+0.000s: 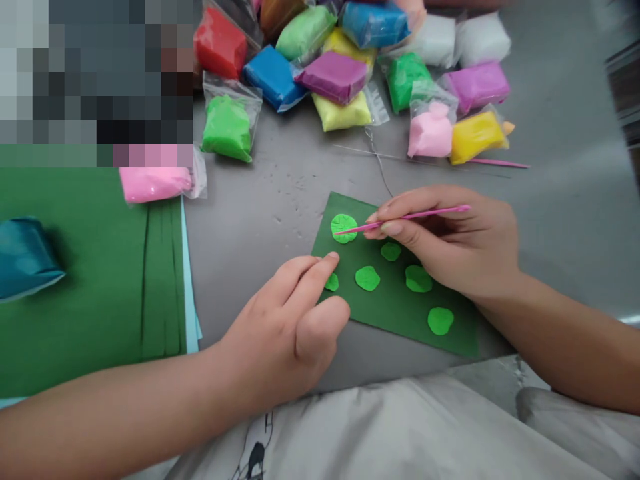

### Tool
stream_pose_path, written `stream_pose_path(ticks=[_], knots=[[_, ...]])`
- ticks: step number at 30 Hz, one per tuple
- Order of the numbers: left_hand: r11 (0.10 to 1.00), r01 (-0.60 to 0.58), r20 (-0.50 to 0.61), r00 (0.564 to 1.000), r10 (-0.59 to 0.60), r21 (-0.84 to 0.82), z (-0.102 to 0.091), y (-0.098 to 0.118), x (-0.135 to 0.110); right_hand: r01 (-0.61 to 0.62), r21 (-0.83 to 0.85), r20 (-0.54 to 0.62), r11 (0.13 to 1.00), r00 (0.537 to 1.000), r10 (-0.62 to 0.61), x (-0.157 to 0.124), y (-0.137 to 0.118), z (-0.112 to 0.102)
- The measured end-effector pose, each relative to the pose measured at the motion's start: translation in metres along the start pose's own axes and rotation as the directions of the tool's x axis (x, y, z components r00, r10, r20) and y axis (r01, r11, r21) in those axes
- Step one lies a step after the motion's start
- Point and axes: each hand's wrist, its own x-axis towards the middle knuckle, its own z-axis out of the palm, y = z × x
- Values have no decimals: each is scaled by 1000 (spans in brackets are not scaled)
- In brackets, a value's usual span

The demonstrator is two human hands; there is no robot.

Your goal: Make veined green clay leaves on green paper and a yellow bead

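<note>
On the near part of the grey worktop [240,220], just right of middle, there's a green card [395,307] with little bright green discs on it, and the one at the far left corner, the scored disc [344,227], is getting the attention. It's got fine lines cut into it, and the tip of a pink pointed tool [435,212] is lying right across it. The right hand [450,247] has thumb and fingers pinched narrow on the tool, pen style. The left hand [295,320] has its index fingertip down on the card by the near-left edge; the rest are folded, and I can't tell if they're gripping anything.

Tips, imo: go light and hold the tool at a low angle so it creases instead of slicing through. Pull each stroke in one go, and space them evenly. That left fingertip is handy for stopping the card sliding, just don't squash the small disc [331,283] beside it.

Brands? None that I can make out. One clear bag [377,103] among the coloured packets [333,77] on the far side has whitish marks, too blurry to read. The pale fabric [400,427] at the near edge has a dark print, no legible words.
</note>
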Motion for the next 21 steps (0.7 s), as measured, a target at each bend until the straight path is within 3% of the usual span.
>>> stream_pose_path(ticks=[7,13,18,21], knots=[[1000,6,0,1000,-6,7,0,-1,1,-67,-27,9,997,998,68,1,2,1],[1000,-4,-1,1000,4,10,1,0,1,32,-52,9,998,999,-32,0,4,-1],[1000,-13,0,1000,13,9,1,-1,1,1,-128,76,992,997,9,-1,0,-6],[1000,-23,10,1000,22,5,0,-2,0,26,-35,23,999,999,-26,-1,2,-8]])
